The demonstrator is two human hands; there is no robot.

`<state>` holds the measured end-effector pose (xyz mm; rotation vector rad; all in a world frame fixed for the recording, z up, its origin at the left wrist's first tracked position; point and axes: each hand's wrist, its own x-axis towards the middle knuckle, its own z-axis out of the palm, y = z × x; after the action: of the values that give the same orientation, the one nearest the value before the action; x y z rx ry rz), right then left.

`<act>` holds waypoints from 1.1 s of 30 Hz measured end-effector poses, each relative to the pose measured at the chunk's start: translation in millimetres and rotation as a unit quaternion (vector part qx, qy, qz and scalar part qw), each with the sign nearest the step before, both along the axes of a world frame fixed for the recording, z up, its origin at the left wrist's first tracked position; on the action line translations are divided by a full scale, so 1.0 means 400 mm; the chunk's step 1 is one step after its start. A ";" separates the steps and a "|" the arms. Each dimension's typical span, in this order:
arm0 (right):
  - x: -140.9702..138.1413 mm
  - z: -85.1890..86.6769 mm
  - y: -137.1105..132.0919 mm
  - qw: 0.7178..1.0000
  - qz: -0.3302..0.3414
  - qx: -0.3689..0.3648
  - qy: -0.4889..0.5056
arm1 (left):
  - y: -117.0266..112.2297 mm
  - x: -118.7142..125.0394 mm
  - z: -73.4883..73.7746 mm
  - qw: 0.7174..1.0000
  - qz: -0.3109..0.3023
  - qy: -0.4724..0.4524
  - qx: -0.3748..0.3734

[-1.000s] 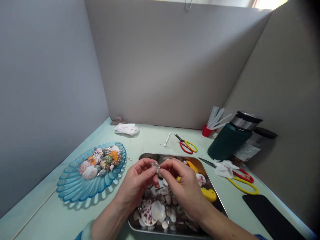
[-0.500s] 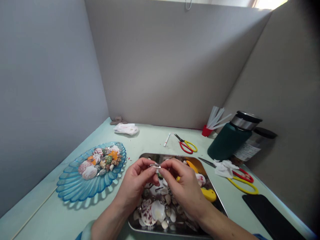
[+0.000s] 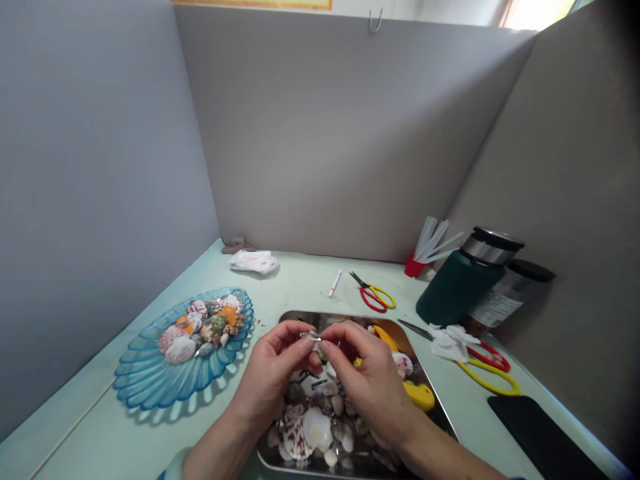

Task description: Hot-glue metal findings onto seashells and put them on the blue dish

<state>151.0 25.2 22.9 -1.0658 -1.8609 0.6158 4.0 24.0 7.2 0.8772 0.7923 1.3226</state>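
Observation:
Both hands meet above a metal tray of seashells. Between their fingertips is a small, narrow, shiny silvery piece; its exact kind is too small to tell. My left hand pinches its left end between thumb and forefinger, the other fingers curled under. With thumb and forefinger, my right hand grips the right end. Below them in the tray lie a white shell, a purple-spotted scallop shell, small pale shells and a dark little clip-like piece. A yellow tool handle shows beside my right hand.
A blue scalloped dish with mixed shells stands left. Behind are folded white tissue, a white stick and small scissors. To the right are a red cup of glue sticks, a green bottle, larger scissors and a black phone.
The view has tilted up slightly, so the scene sits a little lower. Both hands keep their pinch on the silvery piece, which looks slightly turned.

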 end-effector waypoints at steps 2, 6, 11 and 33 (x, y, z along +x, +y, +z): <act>0.000 0.000 -0.002 1.000 0.000 0.002 -0.003 | -0.001 0.000 -0.002 1.000 -0.004 0.006 0.000; 0.001 0.002 -0.007 1.000 -0.010 0.012 -0.008 | -0.004 0.001 -0.003 1.000 -0.007 0.022 0.000; 0.001 0.005 -0.009 1.000 -0.011 0.012 -0.007 | -0.005 0.004 0.000 1.000 0.011 0.021 -0.002; 0.003 -0.005 -0.007 0.997 0.026 0.070 -0.009 | -0.003 0.000 -0.004 0.999 -0.030 -0.023 -0.026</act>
<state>152.2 22.6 20.8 -0.9369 -1.9238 0.4987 4.0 22.9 5.6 0.8210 0.7555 1.2599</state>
